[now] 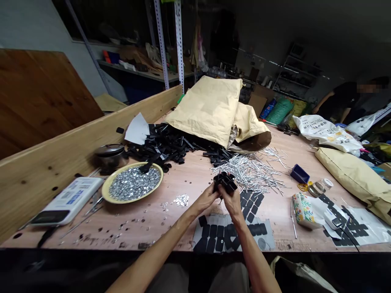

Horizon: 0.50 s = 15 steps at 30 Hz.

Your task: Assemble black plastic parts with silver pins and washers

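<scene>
Over the middle of the table, my left hand (207,197) and my right hand (232,202) are closed together around a bunch of black plastic pieces (225,181). The fingers are partly hidden behind the pieces. Just beyond them spreads a heap of thin metal rods (249,171). Below my hands, flat black pads (210,232) lie in rows on a grey sheet (269,234), and more black pads (253,203) lie on the tabletop. A small pile of metal washers (181,200) sits to the left.
A yellow bowl (105,194) of washers stands left, beside a white scale (69,201) and a lidded metal pot (110,156). Behind are loose black parts (168,146) and a large paper sack (207,108). Rightward lie a blue tray (299,174), a clear jar (319,187) and a floral box (302,207).
</scene>
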Available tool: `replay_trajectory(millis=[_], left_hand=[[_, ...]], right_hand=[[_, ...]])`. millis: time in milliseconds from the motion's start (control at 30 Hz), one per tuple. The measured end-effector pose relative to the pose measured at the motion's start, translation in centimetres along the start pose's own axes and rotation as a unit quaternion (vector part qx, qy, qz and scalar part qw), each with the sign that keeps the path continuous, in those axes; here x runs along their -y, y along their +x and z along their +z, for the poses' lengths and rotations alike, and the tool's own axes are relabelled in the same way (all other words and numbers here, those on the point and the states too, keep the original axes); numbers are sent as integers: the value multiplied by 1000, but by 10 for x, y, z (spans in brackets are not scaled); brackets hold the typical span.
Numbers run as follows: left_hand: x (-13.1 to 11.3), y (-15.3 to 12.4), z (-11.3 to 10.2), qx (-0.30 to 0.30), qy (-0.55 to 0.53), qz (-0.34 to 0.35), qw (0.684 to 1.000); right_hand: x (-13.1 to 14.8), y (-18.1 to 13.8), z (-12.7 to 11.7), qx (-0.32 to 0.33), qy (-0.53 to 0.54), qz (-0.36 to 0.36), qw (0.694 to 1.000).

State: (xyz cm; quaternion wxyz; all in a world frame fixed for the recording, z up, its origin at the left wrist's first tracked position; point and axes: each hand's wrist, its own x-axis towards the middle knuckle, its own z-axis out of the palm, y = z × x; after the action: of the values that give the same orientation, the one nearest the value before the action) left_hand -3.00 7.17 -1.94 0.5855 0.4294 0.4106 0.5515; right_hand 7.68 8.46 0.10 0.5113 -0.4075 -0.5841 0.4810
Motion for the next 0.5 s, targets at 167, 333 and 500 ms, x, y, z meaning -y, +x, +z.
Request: replay_trajectory(millis=[167, 333, 500], left_hand=[[-2, 1, 4, -85, 24, -20, 996], [-1, -2, 4, -127, 75, -43, 988], [-4, -6, 2, -168, 176, -61, 968]], right_hand=[[5, 0, 6, -31, -45, -25, 998], [-4, 7, 10, -8, 18, 16, 1000], [-19, 11, 15, -61, 100, 82, 990]])
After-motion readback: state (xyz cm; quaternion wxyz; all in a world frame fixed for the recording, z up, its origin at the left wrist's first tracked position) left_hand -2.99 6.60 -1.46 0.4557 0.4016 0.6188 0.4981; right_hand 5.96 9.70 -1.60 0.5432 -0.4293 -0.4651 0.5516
